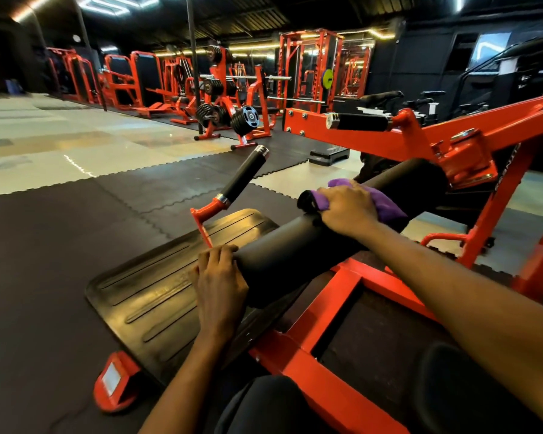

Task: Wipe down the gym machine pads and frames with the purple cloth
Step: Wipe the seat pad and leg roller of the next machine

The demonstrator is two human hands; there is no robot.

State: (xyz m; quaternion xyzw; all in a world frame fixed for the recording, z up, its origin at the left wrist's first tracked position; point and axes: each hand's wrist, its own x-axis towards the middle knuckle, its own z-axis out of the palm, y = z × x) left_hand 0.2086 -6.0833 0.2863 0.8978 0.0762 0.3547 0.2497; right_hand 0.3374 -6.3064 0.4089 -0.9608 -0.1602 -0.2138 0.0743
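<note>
Two hands share the work in the head view, the only one. The right hand (348, 208) is clamped on the cloth (386, 205), fingers curled over the bunched purple fabric and pressing it onto the top of the far pad (420, 177), close to that pad's left end. Bunching likely gives a thick wad to bear down on as it rubs the curved roller. The cloth lies under the palm, with folds showing past the knuckles toward the frame (342, 296) side and at the fingertips.

The left hand (220, 277) holds nothing: its fingers lie fairly straight against the left end of the near pad (289, 249), beside the footplate (157, 289). It probably braces there to stop the roller turning and to steady the lean forward. The cloth is well apart from this hand, on the other pad. A handle (245, 177) rises between the two pads' left ends, untouched.
</note>
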